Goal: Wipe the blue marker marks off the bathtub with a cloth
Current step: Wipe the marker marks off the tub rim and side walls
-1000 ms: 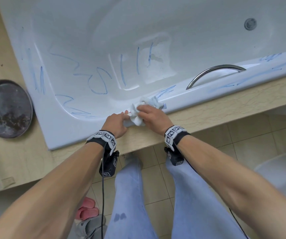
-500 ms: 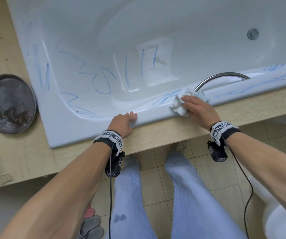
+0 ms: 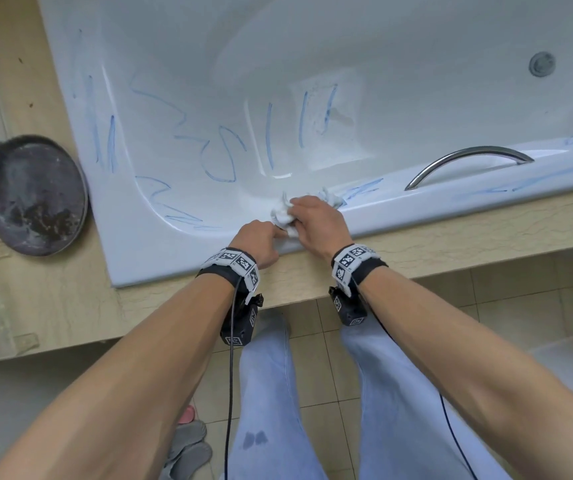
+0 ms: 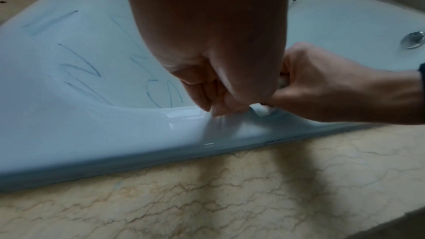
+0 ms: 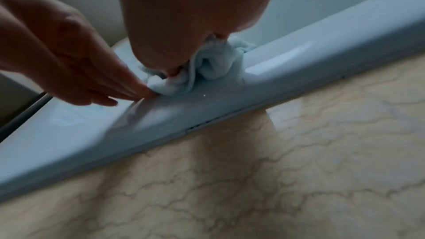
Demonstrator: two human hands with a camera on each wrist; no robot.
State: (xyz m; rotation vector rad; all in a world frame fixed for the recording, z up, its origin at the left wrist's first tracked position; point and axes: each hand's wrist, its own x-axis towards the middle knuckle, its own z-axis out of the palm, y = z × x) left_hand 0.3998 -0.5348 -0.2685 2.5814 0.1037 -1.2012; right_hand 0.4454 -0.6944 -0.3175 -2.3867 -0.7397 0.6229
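Observation:
The pale blue bathtub (image 3: pixel 160 251) carries blue marker marks (image 3: pixel 224 157) across its inner wall, and more streaks (image 3: pixel 361 190) on the near rim. My right hand (image 3: pixel 304 213) grips a crumpled white cloth (image 3: pixel 283 216) and presses it onto the near rim. In the right wrist view the cloth (image 5: pixel 211 72) is bunched under the palm. My left hand (image 3: pixel 261 237) rests on the rim just left of the cloth. Its straight fingers (image 5: pixel 128 88) touch the cloth's edge.
A chrome grab handle (image 3: pixel 468 162) arches over the rim to the right, and a drain (image 3: pixel 542 64) sits at the far right. A dark round pan (image 3: pixel 34 195) lies on the beige marble ledge (image 3: pixel 451 233) to the left. Slippers (image 3: pixel 188 448) lie on the tiled floor.
My right hand slid the cloth right along the rim towards the handle, then back left to the left hand. The left hand stayed on the rim.

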